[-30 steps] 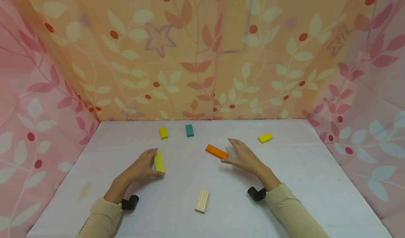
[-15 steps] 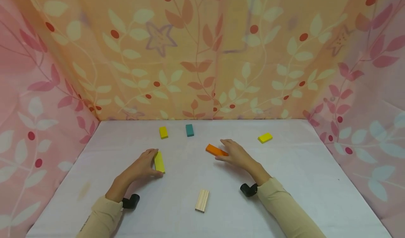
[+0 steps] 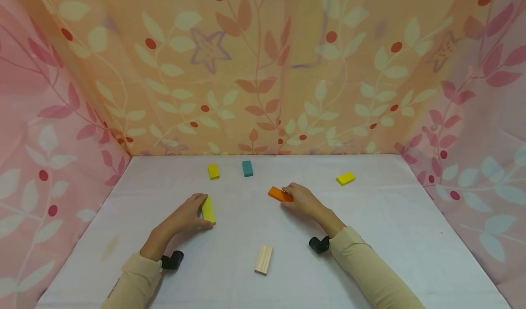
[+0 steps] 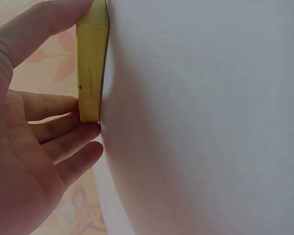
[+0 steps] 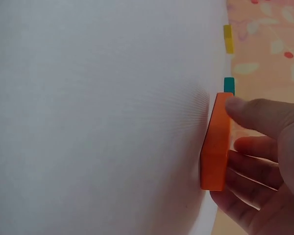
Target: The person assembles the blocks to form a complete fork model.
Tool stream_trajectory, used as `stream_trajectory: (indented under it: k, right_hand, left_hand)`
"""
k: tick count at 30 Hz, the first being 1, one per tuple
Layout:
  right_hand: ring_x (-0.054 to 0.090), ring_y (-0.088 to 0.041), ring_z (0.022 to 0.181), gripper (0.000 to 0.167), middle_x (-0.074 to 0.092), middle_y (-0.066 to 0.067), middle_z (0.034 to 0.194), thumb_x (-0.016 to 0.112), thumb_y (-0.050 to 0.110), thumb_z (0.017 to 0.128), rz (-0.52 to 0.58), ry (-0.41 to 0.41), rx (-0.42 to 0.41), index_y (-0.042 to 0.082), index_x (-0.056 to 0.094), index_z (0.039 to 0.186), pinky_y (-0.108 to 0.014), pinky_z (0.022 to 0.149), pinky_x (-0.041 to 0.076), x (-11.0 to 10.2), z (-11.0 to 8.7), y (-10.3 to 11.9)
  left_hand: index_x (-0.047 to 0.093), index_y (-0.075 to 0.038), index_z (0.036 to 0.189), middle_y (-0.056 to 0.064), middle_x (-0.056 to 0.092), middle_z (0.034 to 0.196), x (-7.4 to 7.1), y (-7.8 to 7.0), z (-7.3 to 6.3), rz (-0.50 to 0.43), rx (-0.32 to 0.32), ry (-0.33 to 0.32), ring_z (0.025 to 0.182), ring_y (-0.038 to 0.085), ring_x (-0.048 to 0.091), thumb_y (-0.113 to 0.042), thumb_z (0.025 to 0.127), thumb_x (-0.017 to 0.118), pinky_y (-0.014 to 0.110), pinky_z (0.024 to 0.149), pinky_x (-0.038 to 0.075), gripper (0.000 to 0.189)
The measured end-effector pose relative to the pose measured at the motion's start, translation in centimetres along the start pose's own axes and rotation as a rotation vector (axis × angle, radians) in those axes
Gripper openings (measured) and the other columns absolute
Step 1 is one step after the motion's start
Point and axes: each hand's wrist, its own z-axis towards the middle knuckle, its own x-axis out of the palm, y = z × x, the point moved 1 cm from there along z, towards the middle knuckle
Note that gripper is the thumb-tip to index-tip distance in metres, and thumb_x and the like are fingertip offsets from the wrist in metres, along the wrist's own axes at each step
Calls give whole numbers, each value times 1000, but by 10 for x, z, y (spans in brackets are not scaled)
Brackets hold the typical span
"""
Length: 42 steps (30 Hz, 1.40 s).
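Observation:
In the head view my left hand (image 3: 186,215) spans a long yellow-green block (image 3: 208,210) lying on the white cloth. Its thumb sits at the near end and its fingertips at the far end; the left wrist view shows the same block (image 4: 92,63) between them. My right hand (image 3: 303,200) pinches an orange block (image 3: 277,193) by its right part, the left part sticking out. Seen from the right wrist, the thumb lies on the near side of the orange block (image 5: 217,142), with the fingers across from it.
A small yellow block (image 3: 213,171) and a teal block (image 3: 247,168) lie at the back. Another yellow block (image 3: 345,178) is at back right. A bare wooden block (image 3: 264,260) lies front centre. Floral cloth walls (image 3: 263,71) enclose the white table (image 3: 370,227).
My right hand has moved left onto the orange block, and its fingers have closed in on it. The left hand stays at the yellow-green block, almost unmoved.

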Motion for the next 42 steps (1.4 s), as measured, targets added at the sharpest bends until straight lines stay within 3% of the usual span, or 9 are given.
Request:
stream_trajectory:
  k: [8,25,42]
  right_hand:
    - [60,-22,90,35,64,-12,104,73,15,87,-25,-4,5,-3,68,116,-40,88,53,1,3,1]
    - [58,-20,86,34,64,-11,104,73,15,87,-11,-7,14,-1,68,116,-37,85,53,2,5,0]
    - [57,-20,86,35,64,-12,104,72,16,87,3,-9,11,-2,68,118,-38,86,53,2,6,-2]
  left_hand:
    - [33,6,147,29,33,151,0,-1,3,7,-24,16,139,45,34,-37,72,86,59,113,30,101]
    - [32,6,147,28,34,150,-3,-1,3,25,-19,46,137,43,36,-38,72,85,59,112,32,102]
    - [35,6,146,26,37,148,-3,-2,5,28,-13,26,134,42,40,-40,70,86,58,111,35,103]
